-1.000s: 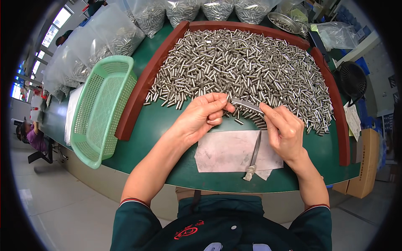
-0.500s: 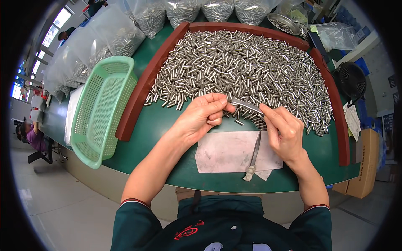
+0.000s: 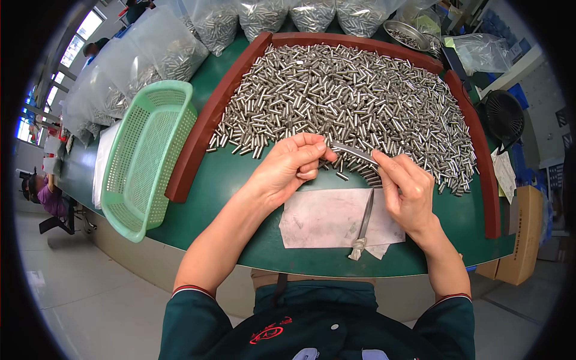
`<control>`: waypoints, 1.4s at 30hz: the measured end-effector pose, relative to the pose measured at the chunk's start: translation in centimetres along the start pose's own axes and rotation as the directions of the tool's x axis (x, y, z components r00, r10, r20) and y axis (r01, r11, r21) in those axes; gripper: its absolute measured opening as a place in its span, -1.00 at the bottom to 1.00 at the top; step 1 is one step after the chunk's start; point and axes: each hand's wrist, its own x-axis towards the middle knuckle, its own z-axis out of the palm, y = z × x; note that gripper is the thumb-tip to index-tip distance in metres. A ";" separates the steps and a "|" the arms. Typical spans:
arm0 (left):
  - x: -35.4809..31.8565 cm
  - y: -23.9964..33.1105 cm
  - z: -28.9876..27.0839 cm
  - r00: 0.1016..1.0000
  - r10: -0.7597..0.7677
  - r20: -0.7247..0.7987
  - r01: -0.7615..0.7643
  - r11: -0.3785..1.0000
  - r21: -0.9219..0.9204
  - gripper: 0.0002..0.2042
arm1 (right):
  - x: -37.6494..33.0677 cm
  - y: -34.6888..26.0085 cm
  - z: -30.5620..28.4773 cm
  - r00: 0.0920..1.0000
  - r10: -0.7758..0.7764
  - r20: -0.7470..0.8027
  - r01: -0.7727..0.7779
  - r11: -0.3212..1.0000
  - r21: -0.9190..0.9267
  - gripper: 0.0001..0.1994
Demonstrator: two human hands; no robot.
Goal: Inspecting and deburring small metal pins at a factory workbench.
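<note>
A slim, flat grey metal strip [image 3: 355,151] is pinched at one end between the thumb and fingers of my right hand [image 3: 409,191]. Its other end reaches the fingertips of my left hand [image 3: 293,168], which are pressed together; whatever they hold is too small to make out. Just beyond both hands spreads a wide heap of short, shiny metal pins [image 3: 342,96]. Below the hands lies a stained whitish sheet [image 3: 321,219]. Across this sheet rests a narrow pointed metal tool [image 3: 366,216], its near end wrapped in pale material.
Dark red wooden rails [image 3: 207,129] border the heap on three sides. To the left stands a green perforated plastic basket [image 3: 147,162]. Clear bags of metal pieces [image 3: 216,27] line the back and left. A black fan [image 3: 503,114] and a cardboard box [image 3: 523,237] are at right.
</note>
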 end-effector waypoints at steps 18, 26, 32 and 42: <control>0.0 0.0 -0.1 1.000 0.017 0.004 -0.017 1.000 -0.007 -0.90 | -0.1 0.0 0.1 0.999 -0.025 -0.020 0.025 0.999 -0.031 -0.70; 0.0 0.1 0.0 0.999 -0.021 0.024 0.021 1.000 -0.007 -0.93 | -0.1 0.0 0.3 0.996 -0.076 -0.053 0.071 0.994 -0.088 -0.68; -0.1 0.2 0.1 0.999 -0.029 0.040 0.030 0.999 -0.029 -0.93 | 0.0 0.0 0.4 0.992 -0.108 -0.071 0.099 0.988 -0.122 -0.67; -0.2 0.2 0.2 0.999 -0.035 0.033 0.036 0.999 -0.023 -0.92 | 0.0 0.1 0.3 0.992 -0.093 -0.082 0.082 0.988 -0.130 -0.67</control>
